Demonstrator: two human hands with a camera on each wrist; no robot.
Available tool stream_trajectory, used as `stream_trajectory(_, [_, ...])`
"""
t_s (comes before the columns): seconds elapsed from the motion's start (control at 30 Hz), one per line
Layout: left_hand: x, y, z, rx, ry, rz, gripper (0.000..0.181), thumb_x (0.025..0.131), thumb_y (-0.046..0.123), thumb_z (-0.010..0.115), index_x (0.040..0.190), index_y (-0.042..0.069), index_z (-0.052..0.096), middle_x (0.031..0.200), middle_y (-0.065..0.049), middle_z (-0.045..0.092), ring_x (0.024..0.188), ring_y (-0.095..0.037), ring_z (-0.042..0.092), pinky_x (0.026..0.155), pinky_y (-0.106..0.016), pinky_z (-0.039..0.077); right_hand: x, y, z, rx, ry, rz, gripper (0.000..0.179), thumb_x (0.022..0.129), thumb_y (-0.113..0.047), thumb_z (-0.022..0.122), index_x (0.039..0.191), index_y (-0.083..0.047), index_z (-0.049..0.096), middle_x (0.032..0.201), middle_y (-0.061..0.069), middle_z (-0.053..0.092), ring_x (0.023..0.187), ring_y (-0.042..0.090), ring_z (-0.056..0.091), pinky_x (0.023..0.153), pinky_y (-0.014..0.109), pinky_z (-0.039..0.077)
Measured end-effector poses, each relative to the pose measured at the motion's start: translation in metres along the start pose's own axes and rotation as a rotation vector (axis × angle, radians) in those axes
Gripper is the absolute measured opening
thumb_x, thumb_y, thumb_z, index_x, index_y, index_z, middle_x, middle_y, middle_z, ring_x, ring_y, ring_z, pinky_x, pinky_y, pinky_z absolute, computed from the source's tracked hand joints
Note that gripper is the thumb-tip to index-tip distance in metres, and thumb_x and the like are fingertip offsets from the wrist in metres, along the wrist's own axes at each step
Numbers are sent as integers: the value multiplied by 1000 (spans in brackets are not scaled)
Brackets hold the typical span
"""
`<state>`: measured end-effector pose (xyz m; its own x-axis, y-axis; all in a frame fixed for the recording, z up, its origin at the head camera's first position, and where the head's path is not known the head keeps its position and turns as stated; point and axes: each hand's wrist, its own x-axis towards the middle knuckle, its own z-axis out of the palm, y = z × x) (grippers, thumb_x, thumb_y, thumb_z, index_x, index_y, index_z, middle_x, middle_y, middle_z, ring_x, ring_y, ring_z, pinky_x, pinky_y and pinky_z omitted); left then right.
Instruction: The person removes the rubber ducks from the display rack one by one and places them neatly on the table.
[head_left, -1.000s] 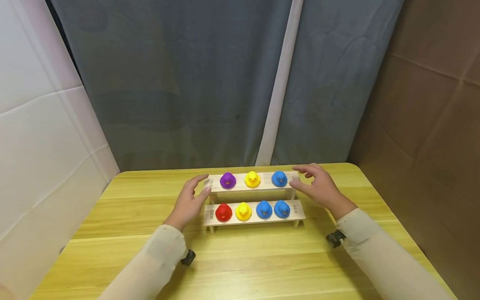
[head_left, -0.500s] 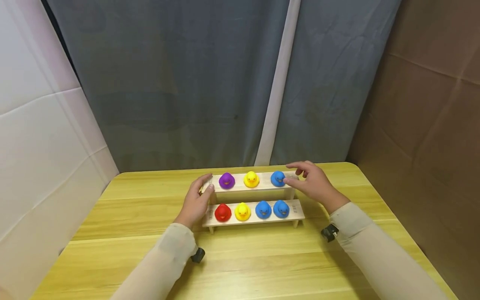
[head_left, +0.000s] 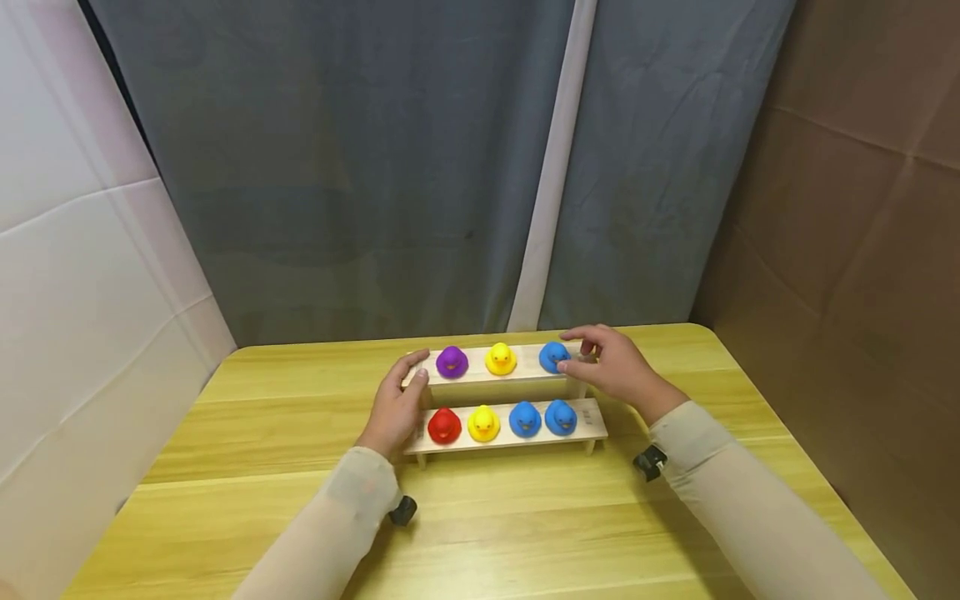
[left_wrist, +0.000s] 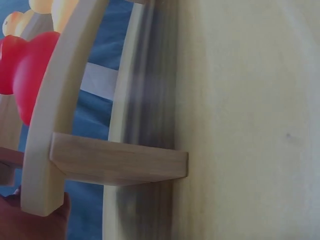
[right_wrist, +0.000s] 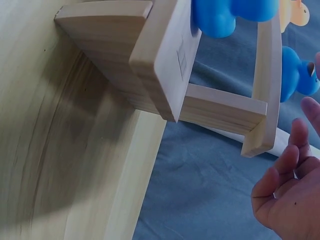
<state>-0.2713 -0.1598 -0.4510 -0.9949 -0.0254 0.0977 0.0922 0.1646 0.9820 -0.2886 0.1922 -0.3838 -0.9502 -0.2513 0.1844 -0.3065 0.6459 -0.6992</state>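
Narrowly parted right grip point(head_left: 617, 369) at upper blue duck point(head_left: 552, 357), contact unclear; left grip point(head_left: 395, 408) likewise by upper shelf point(head_left: 528, 362).

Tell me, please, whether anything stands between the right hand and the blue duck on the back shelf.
Nothing visible does. The right hand is at the blue duck on the back shelf, possibly touching it; the yellow duck there stands on the side away from the hand.
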Motion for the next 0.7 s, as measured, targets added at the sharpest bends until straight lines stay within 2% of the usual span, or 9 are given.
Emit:
stream_trajectory(0.07, [0,-2,2,-32,-1,-14,39,113,26,48,152,25,54,77,-6,54,71,-21,54,73,-28,48,0,0,1,-13,-6,6,48,93,-28,82,137,-14,69,101,10,57,92,26,52,73,36,46])
stream_trajectory(0.13, [1,-3,3,-45,-1,-21,39,113,25,48,151,26,54,70,-4,48,63,-17,49,65,-27,46,1,1,2,-23,-10,11,48,94,-28,82,138,-14,68,103,10,57,92,26,53,73,36,47])
stream_trajectory(0.23, [2,-4,4,-10,4,-8,39,113,26,48,151,26,54,89,-4,55,68,-16,49,81,-29,46,2,2,3,-33,-10,7,48,94,-28,81,138,-13,68,104,10,57,92,26,53,73,36,47])
stream_trajectory(0.3, [2,-3,4,20,11,-2,39,113,27,48,151,26,54,105,-8,54,73,-17,49,95,-34,42,2,1,3,-35,-9,1,46,94,-28,81,136,-13,69,103,10,57,91,26,54,73,36,48])
stream_trajectory(0.37, [3,-3,5,31,15,0,39,113,27,48,151,26,55,116,-12,51,75,-18,48,101,-39,38,2,0,3,-36,-10,-5,45,94,-28,82,135,-14,70,103,10,57,90,26,54,73,36,48])
stream_trajectory(0.47, [3,-3,7,26,20,-4,39,113,27,48,151,25,55,125,-16,52,79,-19,50,103,-41,38,2,-1,2,-38,-14,-5,43,93,-28,82,133,-14,72,103,10,58,90,26,55,73,36,48])
stream_trajectory(0.6, [3,-2,8,31,23,-2,40,112,28,50,152,24,55,141,-13,52,88,-21,51,100,-39,39,3,-2,2,-41,-14,-2,41,93,-27,82,131,-14,72,102,9,57,89,26,54,73,36,48])
stream_trajectory(0.67, [3,-2,8,30,25,2,40,112,29,51,151,25,56,137,-14,54,86,-19,52,94,-37,42,3,-3,2,-40,-11,-7,41,93,-26,82,130,-12,73,101,10,57,88,26,54,73,36,47])
stream_trajectory(0.7, [3,-2,8,26,25,4,40,112,29,51,151,25,56,129,-16,55,79,-20,51,90,-36,42,3,-4,2,-39,-9,-9,40,93,-25,82,130,-12,73,100,10,57,87,26,54,73,36,47])
